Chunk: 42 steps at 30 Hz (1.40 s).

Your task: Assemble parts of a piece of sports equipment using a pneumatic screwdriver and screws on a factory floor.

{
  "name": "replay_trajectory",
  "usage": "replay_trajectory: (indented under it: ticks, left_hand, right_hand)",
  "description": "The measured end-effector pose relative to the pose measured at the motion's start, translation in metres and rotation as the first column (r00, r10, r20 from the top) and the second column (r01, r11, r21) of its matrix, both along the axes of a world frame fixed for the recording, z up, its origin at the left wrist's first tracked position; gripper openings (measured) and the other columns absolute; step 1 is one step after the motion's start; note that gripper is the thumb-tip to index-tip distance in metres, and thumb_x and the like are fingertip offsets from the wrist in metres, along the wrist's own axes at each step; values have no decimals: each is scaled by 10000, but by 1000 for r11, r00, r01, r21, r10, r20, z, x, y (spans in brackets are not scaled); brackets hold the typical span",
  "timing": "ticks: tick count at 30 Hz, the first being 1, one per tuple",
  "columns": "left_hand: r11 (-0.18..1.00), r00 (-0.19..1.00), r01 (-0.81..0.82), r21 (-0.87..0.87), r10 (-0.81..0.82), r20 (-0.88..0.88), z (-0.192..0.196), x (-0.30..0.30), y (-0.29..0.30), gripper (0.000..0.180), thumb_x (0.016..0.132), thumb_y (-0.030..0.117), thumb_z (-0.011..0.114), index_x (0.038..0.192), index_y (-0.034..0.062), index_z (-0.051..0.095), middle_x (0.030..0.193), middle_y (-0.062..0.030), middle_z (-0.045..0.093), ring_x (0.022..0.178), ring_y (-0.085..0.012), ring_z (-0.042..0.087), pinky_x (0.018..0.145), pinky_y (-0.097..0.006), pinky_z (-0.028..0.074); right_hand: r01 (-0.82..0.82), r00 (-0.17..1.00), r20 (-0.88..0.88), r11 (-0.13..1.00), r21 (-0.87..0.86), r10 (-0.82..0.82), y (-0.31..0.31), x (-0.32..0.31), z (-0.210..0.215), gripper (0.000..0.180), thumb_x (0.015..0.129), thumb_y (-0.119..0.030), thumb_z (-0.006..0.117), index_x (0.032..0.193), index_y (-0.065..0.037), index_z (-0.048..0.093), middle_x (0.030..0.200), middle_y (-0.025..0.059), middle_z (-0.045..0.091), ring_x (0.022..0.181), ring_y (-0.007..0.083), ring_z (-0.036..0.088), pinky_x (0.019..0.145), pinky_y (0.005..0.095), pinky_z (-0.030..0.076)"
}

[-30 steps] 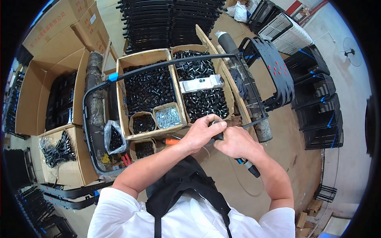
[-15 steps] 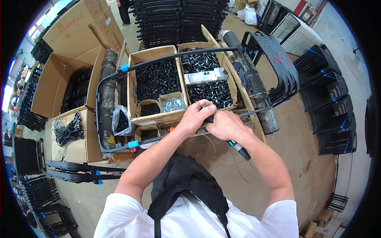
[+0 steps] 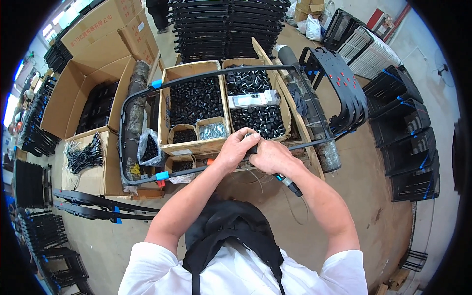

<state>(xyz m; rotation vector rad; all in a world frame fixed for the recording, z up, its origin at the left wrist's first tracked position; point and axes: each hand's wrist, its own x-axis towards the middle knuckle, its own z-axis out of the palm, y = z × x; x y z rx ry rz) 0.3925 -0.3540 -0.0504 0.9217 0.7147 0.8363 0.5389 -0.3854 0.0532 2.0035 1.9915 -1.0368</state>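
"Nearest first: what are the hands on?"

"A tool (image 3: pixel 289 185). Its banded end sticks out toward the near right, under the right wrist, so its long axis seems to run from far left to near right."

"And the hands themselves?"

"The right hand (image 3: pixel 276 156) is curled tightly around the body. The left hand (image 3: pixel 236 151), just beside it, closes on what looks like the tool's dark rounded end, thumb on top. The fingertips underneath are hidden."

"Which way does the frame lie from them?"

"The black frame (image 3: pixel 123 132) stretches left to right, mostly on the far side of the hands. Its near rail passes behind them and behind the left forearm; the right hand is the nearer one to its right corner. Whether the tool touches that rail, I can't tell."

"What shows within its outline?"

"A small box of silver screws (image 3: pixel 212 130) sits inside the left cardboard box (image 3: pixel 194 147), among loose black parts. The right cardboard box (image 3: pixel 241 62) has black knobs with metal studs."

"Farthest?"

"Past the far rail, a tall stack of black racks (image 3: pixel 226 29)."
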Motion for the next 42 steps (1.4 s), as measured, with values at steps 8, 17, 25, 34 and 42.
replay_trajectory:
  ticks: [8,17,25,34,42]
  left_hand:
    - [1000,1000,-13,-16,13,-3,-12,0,-1,201,1054,252,695,1124,63,691,999,13,670,914,-73,596,806,-272,510]
    - [1000,1000,10,9,-10,-2,-4,0,3,267,1030,281,728,1153,47,691,1004,10,667,915,-77,590,818,-284,514]
    - [985,996,-18,173,32,-82,28,-17,16,192,985,234,770,1051,66,703,977,25,644,907,-70,581,827,-268,504]
    - [817,916,-341,465,400,-31,31,-155,77,255,948,286,743,880,56,654,1127,-90,608,1127,-241,557,1022,-389,437]
    - [831,921,-387,-400,328,-211,-37,-273,122,645,1061,587,613,1293,-12,668,1162,-103,722,1037,-176,661,892,-343,541]
  right_hand:
    - [-4,999,-49,961,-277,-10,18,3,-13,406,856,-314,628,1037,17,779,1076,264,769,1030,399,742,906,466,573]
    - [-130,991,-5,986,-106,131,25,3,-4,408,803,-298,662,1054,5,775,1057,255,770,997,401,740,861,463,575]
    - [-149,988,-50,989,3,149,33,-7,20,434,870,-342,708,1176,-40,762,1140,253,765,1105,396,734,939,455,569]
    - [-136,955,-230,964,231,189,101,-121,16,611,828,-298,803,1318,12,612,1031,289,758,987,443,758,879,495,604]
    - [-467,874,56,804,368,482,154,-242,-83,720,839,-308,811,1434,-35,512,1174,262,705,986,448,744,867,522,622]
